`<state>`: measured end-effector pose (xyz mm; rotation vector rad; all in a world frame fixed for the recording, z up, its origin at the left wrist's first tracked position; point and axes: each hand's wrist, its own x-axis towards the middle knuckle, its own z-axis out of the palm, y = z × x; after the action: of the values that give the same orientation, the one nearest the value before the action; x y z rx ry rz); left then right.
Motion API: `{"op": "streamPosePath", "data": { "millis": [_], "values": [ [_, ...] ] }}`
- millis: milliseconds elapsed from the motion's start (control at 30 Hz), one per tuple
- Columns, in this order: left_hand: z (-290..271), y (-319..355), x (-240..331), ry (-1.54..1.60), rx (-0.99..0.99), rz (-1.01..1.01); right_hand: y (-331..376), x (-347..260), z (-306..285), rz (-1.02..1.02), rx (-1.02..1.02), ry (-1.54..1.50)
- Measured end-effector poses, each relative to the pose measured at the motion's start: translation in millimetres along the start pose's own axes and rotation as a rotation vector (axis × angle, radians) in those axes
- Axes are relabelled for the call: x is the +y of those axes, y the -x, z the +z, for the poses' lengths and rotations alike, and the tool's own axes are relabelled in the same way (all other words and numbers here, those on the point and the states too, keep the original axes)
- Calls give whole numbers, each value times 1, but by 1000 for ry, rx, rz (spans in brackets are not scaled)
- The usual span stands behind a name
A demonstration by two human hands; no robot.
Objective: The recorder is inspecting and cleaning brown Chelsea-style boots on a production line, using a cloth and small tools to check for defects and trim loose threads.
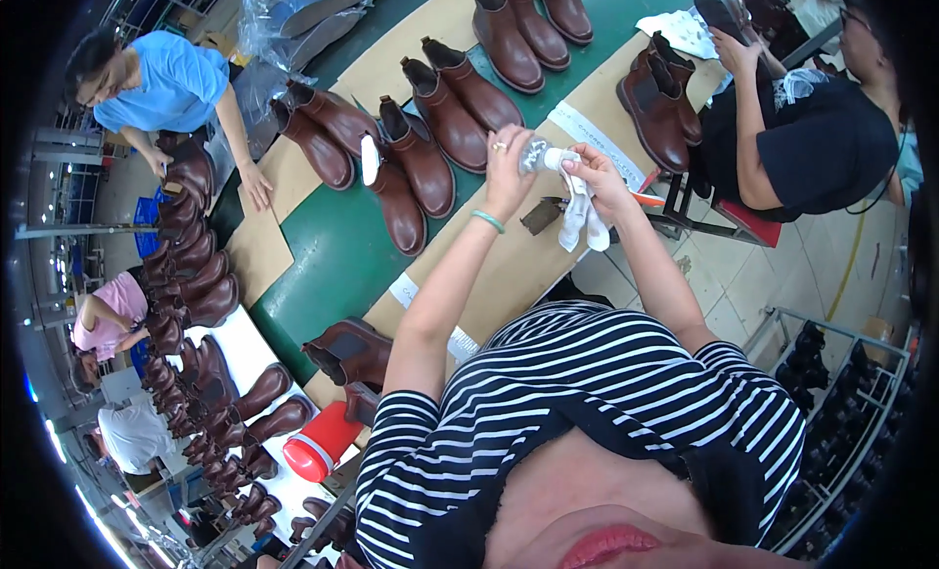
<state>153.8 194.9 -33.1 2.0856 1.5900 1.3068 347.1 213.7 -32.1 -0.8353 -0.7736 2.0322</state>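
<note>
My left hand (509, 163) grips a small clear plastic bottle (540, 156) with a white cap, held up over the workbench. My right hand (597, 173) holds a white cloth (579, 215) and touches the bottle's cap end. A green bracelet sits on my left wrist. Just beyond my hands stand brown ankle boots (435, 138) in pairs on the green belt (337, 256). A dark tool (541, 215) lies on the cardboard under my hands.
More brown boots (518, 31) run along the belt, and a rack full of boots (191, 275) stands at the left. A person in blue (161, 85) leans on the far side; a person in black (812, 138) sits at the right. A red-and-white container (318, 442) stands near me.
</note>
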Motion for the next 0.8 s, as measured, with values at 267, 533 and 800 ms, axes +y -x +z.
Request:
{"op": "streamPosePath", "data": {
  "millis": [267,533,800],
  "values": [
    [-46,-62,46,-402,-150,272,-11,16,0,-75,-227,-379],
    [-41,-73,70,-519,-143,315,-9,11,2,-77,-277,-571],
    [-6,-54,48,-342,-20,142,-6,8,-17,-41,-78,-499]
  ]
}}
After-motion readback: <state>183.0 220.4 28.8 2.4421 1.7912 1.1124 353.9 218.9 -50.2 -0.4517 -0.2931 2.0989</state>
